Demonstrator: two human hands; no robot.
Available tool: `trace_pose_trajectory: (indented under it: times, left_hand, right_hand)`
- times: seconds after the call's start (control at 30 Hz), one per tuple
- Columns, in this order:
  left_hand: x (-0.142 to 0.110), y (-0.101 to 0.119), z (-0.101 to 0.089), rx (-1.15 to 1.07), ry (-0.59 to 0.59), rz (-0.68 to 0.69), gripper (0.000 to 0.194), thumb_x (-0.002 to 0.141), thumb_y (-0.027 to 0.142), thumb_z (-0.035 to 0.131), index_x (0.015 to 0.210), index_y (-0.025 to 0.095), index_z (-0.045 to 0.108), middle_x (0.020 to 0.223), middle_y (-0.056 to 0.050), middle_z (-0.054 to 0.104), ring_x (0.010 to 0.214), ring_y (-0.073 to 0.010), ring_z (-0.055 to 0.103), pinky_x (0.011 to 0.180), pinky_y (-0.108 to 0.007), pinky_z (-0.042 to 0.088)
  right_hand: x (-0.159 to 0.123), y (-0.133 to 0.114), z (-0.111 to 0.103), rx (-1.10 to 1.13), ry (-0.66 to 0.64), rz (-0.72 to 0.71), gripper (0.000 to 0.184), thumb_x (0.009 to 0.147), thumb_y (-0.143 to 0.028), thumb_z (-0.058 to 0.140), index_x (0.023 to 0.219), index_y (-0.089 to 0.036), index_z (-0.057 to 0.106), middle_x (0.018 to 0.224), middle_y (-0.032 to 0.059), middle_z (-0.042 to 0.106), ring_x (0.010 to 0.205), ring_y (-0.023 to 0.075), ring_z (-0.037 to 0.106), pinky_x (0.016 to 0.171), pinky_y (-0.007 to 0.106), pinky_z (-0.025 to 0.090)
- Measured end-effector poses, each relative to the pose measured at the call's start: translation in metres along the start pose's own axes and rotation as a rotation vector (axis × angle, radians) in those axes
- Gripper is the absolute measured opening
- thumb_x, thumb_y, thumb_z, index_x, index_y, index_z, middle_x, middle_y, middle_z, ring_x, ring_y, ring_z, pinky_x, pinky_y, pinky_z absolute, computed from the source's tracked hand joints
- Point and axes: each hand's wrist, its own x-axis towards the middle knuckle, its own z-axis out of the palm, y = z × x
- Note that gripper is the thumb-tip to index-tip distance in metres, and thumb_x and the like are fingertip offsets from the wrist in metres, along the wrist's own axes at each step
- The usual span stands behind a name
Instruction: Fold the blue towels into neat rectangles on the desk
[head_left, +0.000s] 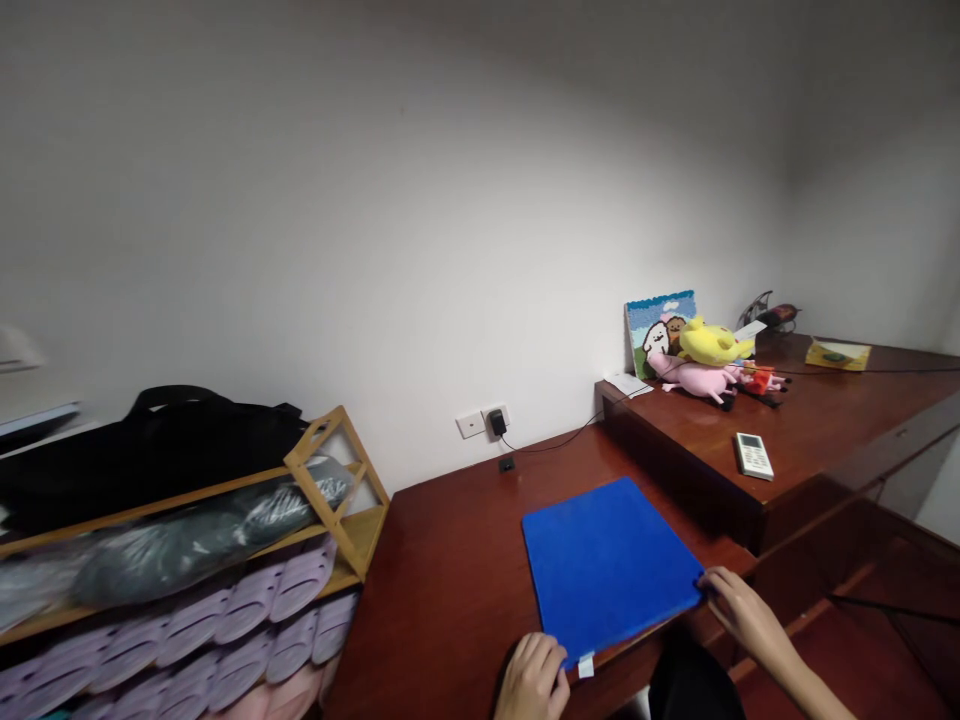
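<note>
A flat blue fabric square (611, 560) with a white label (586, 665) at its near edge lies on the lower reddish-brown wooden desk top (442, 560). My left hand (534, 676) is closed at the near left corner of the fabric, fingers curled over it. At the right corner, my right hand (727, 597) pinches the edge between thumb and fingers. Whether the fabric is folded or a single layer I cannot tell.
The higher desk section (675, 430) on the right carries a white remote (754, 456), plush toys (712, 345) and a picture (660, 325). A black plug adapter (496, 423) sits in the wall socket. Left stands a wooden rack (337, 490) with purple slippers (247, 605) and a black bag (172, 440).
</note>
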Motion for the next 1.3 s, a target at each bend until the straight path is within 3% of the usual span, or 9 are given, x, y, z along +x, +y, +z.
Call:
trace_pose_trajectory:
  times: [0.27, 0.37, 0.5, 0.7, 0.8, 0.93, 1.03, 1.13, 1.3]
  left_hand:
    - [0.014, 0.001, -0.009, -0.049, -0.094, -0.104, 0.024, 0.098, 0.018, 0.049, 0.099, 0.028, 0.071, 0.103, -0.007, 0.075, 0.097, -0.0236, 0.072, 0.087, -0.040, 0.061]
    - [0.029, -0.009, -0.006, -0.038, -0.190, -0.185, 0.033, 0.104, 0.028, 0.046, 0.128, 0.030, 0.069, 0.137, -0.008, 0.070, 0.127, -0.0261, 0.065, 0.109, -0.045, 0.054]
    - [0.039, -0.033, 0.007, 0.017, -0.372, -0.240, 0.056, 0.106, 0.048, 0.044, 0.160, 0.032, 0.043, 0.168, -0.005, 0.042, 0.154, -0.0280, 0.040, 0.125, -0.051, 0.039]
    - [0.050, -0.049, 0.021, 0.019, -0.457, -0.241, 0.062, 0.108, 0.055, 0.033, 0.166, 0.033, 0.027, 0.173, -0.005, 0.028, 0.159, -0.0273, 0.027, 0.129, -0.056, 0.029]
    - [0.065, -0.046, 0.018, 0.005, -0.482, -0.252, 0.062, 0.108, 0.057, 0.031, 0.164, 0.030, 0.034, 0.172, -0.008, 0.032, 0.159, -0.0281, 0.029, 0.130, -0.058, 0.027]
    - [0.064, -0.051, 0.008, 0.021, -0.371, -0.276, 0.054, 0.109, 0.053, 0.031, 0.154, 0.030, 0.052, 0.162, -0.006, 0.051, 0.148, -0.0254, 0.048, 0.125, -0.053, 0.038]
    - [0.039, -0.076, -0.007, 0.083, -0.266, -0.320, 0.048, 0.110, 0.047, 0.034, 0.140, 0.029, 0.066, 0.146, -0.005, 0.068, 0.134, -0.0242, 0.063, 0.119, -0.050, 0.047]
    - [0.004, -0.123, -0.032, 0.190, -0.242, -0.385, 0.047, 0.107, 0.045, 0.038, 0.134, 0.026, 0.071, 0.142, -0.007, 0.071, 0.133, -0.0262, 0.064, 0.119, -0.050, 0.047]
    - [-0.048, -0.204, -0.071, 0.430, -0.251, -0.615, 0.054, 0.099, 0.042, 0.041, 0.144, 0.023, 0.064, 0.154, -0.008, 0.059, 0.148, -0.0301, 0.049, 0.125, -0.055, 0.035]
  right_hand:
    - [0.013, -0.020, -0.009, -0.196, 0.028, -0.013, 0.036, 0.100, -0.047, 0.048, 0.100, -0.027, 0.078, 0.115, 0.0099, 0.076, 0.107, 0.0273, 0.071, 0.104, 0.047, 0.053]
    - [0.022, -0.038, 0.008, -0.207, 0.036, 0.025, 0.047, 0.104, -0.053, 0.040, 0.118, -0.027, 0.077, 0.133, 0.0109, 0.071, 0.125, 0.0293, 0.065, 0.116, 0.051, 0.045]
    - [0.026, -0.049, 0.044, -0.252, -0.101, 0.099, 0.054, 0.102, -0.059, 0.041, 0.143, -0.034, 0.065, 0.153, 0.0044, 0.060, 0.147, 0.0326, 0.049, 0.123, 0.057, 0.036]
    - [0.036, -0.033, 0.063, -0.304, -0.134, 0.125, 0.055, 0.099, -0.057, 0.043, 0.149, -0.040, 0.058, 0.159, -0.0002, 0.054, 0.152, 0.0313, 0.042, 0.125, 0.058, 0.032]
    - [0.053, -0.037, 0.056, -0.351, -0.201, 0.183, 0.055, 0.099, -0.053, 0.041, 0.149, -0.037, 0.059, 0.159, 0.0010, 0.055, 0.152, 0.0315, 0.042, 0.125, 0.059, 0.030]
    - [0.069, -0.076, 0.059, -0.396, -0.226, 0.206, 0.055, 0.100, -0.051, 0.038, 0.148, -0.034, 0.061, 0.161, 0.0031, 0.052, 0.154, 0.0343, 0.038, 0.126, 0.061, 0.025]
    - [0.073, -0.118, 0.072, -0.285, -0.238, 0.123, 0.055, 0.101, -0.063, 0.036, 0.151, -0.045, 0.054, 0.165, -0.0031, 0.046, 0.157, 0.0347, 0.032, 0.127, 0.065, 0.021]
    - [0.076, -0.151, 0.090, -0.198, -0.305, 0.120, 0.060, 0.098, -0.074, 0.038, 0.153, -0.053, 0.046, 0.168, -0.0053, 0.040, 0.158, 0.0390, 0.026, 0.125, 0.071, 0.017]
    - [0.074, -0.165, 0.115, -0.200, -0.360, 0.145, 0.066, 0.093, -0.080, 0.039, 0.154, -0.055, 0.042, 0.169, -0.0039, 0.035, 0.158, 0.0470, 0.020, 0.120, 0.082, 0.009]
